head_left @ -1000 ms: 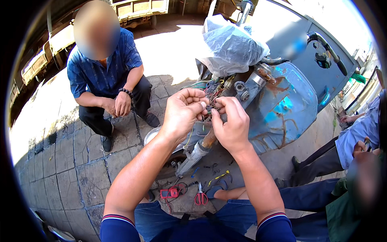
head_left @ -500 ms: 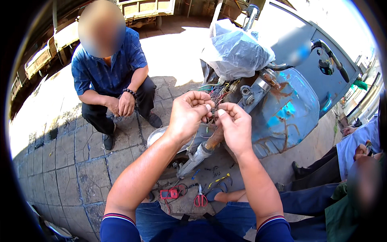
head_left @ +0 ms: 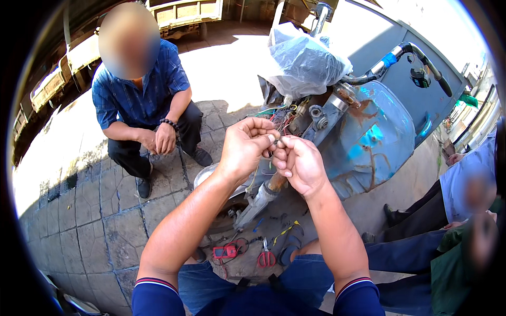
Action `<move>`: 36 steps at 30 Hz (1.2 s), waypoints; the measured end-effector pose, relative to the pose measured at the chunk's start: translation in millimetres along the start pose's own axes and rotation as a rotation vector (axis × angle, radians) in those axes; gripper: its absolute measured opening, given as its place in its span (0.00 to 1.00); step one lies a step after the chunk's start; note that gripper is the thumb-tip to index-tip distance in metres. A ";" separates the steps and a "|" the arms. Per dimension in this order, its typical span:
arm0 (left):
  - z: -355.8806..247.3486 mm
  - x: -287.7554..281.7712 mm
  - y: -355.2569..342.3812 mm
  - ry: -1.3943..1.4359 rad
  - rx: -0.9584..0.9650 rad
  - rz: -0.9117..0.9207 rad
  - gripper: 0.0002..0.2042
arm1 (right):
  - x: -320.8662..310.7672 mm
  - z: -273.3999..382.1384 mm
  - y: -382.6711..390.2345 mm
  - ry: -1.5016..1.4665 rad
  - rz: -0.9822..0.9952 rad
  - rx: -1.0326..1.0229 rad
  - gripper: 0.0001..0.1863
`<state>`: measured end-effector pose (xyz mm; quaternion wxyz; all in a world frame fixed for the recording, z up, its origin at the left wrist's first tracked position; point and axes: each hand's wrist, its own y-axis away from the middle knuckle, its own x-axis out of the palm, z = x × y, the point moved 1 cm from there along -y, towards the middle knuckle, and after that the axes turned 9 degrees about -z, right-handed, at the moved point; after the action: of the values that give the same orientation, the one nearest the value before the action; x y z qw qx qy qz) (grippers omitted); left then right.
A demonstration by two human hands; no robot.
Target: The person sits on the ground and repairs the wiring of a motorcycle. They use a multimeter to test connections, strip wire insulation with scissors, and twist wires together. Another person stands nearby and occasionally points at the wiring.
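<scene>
In front of me stands the stripped front of a three-wheeled vehicle, with a bundle of thin coloured wires (head_left: 280, 117) hanging out by the steering column. My left hand (head_left: 246, 145) pinches a thin wire between thumb and forefinger. Its fingertips almost meet those of my right hand (head_left: 301, 162), closed on a wire at the same spot. What joins the wires there is too small to make out. Just below the hands runs the grey, rusty front fork (head_left: 256, 205). Clear plastic wrap (head_left: 308, 63) covers the part above the wires.
On the ground lie a red multimeter (head_left: 225, 252), red-handled scissors (head_left: 266, 257) and a yellow strip (head_left: 284, 230). A person in a blue shirt (head_left: 138, 97) squats at the left. More people (head_left: 466, 197) are at the right. Beside my right hand is the blue, rusty front panel (head_left: 377, 139).
My right hand has turned and closed in on my left fingertips, its fingers curling further. My left hand keeps its pinch. The whole view has shifted slightly.
</scene>
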<state>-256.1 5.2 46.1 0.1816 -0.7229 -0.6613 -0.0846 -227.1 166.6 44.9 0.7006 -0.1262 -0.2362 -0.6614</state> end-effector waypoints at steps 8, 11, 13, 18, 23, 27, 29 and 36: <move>-7.5 -1.1 3.9 -0.010 -0.022 -0.030 0.11 | 12.5 -6.4 12.4 1.186 -0.298 -1.304 0.08; -8.3 0.1 6.4 -0.019 -0.018 -0.047 0.10 | 13.7 -5.5 8.1 1.178 -0.312 -1.312 0.05; -6.3 0.9 5.1 -0.023 -0.004 -0.047 0.10 | 14.9 -15.7 0.3 0.936 -0.338 -1.026 0.05; -1.0 4.6 9.4 -0.108 0.054 -0.098 0.10 | 19.3 -8.9 4.3 0.013 -0.115 -0.025 0.12; 4.3 -2.0 9.6 -0.287 0.286 -0.125 0.13 | 2.9 -17.4 33.0 0.076 -0.118 -0.116 0.12; 2.2 -4.3 5.0 -0.549 0.490 -0.143 0.15 | -49.7 -75.0 59.3 0.263 -0.036 -0.020 0.10; 11.0 -13.2 -1.3 -0.590 0.468 -0.223 0.14 | -76.4 -120.9 68.6 0.262 -0.077 0.157 0.08; 11.6 -19.3 -11.4 -0.552 0.322 -0.211 0.07 | -147.0 -238.5 88.3 0.321 -0.164 0.355 0.07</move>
<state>-270.9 -7.7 30.1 0.0978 -0.6081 -0.7616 0.2017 -102.9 185.7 -220.6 0.6843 0.1250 -0.2439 -0.6758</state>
